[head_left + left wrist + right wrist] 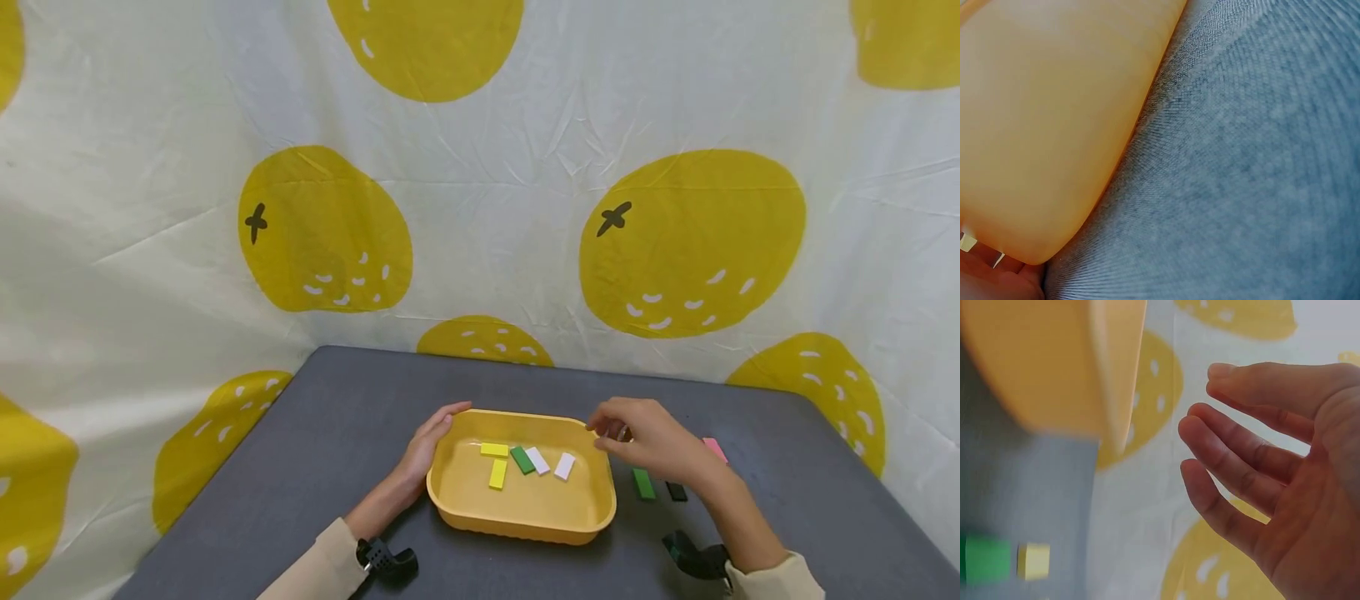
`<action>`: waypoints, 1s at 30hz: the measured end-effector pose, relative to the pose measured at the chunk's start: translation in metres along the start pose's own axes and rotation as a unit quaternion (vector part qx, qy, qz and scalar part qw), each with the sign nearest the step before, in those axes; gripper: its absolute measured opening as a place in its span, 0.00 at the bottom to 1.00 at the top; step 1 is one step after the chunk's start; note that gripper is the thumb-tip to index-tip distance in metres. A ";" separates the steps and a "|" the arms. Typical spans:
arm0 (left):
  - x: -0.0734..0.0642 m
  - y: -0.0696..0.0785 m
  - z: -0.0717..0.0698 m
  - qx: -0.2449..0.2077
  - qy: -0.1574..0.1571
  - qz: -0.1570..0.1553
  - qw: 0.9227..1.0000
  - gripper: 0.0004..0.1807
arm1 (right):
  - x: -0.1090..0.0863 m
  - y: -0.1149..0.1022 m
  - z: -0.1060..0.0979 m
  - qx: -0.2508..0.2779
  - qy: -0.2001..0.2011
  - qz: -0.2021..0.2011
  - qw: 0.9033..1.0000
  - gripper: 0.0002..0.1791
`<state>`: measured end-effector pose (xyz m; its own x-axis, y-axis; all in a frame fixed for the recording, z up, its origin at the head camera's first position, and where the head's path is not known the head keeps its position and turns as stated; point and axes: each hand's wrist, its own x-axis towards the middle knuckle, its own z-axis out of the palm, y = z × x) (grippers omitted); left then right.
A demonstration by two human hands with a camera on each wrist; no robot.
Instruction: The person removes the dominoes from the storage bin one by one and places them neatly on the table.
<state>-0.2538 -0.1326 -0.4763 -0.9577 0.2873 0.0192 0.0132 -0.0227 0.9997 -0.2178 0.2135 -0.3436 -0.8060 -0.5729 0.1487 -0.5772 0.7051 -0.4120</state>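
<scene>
Head view: yellow tray (547, 507) on table (390, 383), five blocks (522, 460) inside

Your left hand (420, 454), fingers extended, rests against the tray's left side. Your right hand (651, 437), loosely curved and empty, hovers by its right rim.

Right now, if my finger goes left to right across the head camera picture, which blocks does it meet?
In the tray: two yellow blocks, green block, white block, second white block. Then outside: second green block, black block, pink block.
</scene>
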 end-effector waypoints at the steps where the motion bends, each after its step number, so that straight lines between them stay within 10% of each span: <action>1: 0.000 0.000 0.000 0.000 0.001 0.000 1.000 0.28 | 0.006 -0.006 0.003 -0.001 -0.001 -0.004 1.000 0.07; 14: -0.001 -0.003 -0.002 -0.003 -0.003 0.005 1.000 0.29 | 0.057 -0.061 0.061 0.046 -0.017 -0.020 0.999 0.12; 30: -0.001 0.000 -0.003 -0.006 -0.011 0.011 1.000 0.28 | 0.081 -0.062 0.113 0.023 -0.017 0.041 0.999 0.14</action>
<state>-0.2539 -0.1358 -0.4760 -0.9507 0.3074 0.0420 0.0309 -0.0408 0.9987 -0.2323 0.0758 -0.4078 -0.8448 -0.5288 0.0818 -0.5022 0.7310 -0.4620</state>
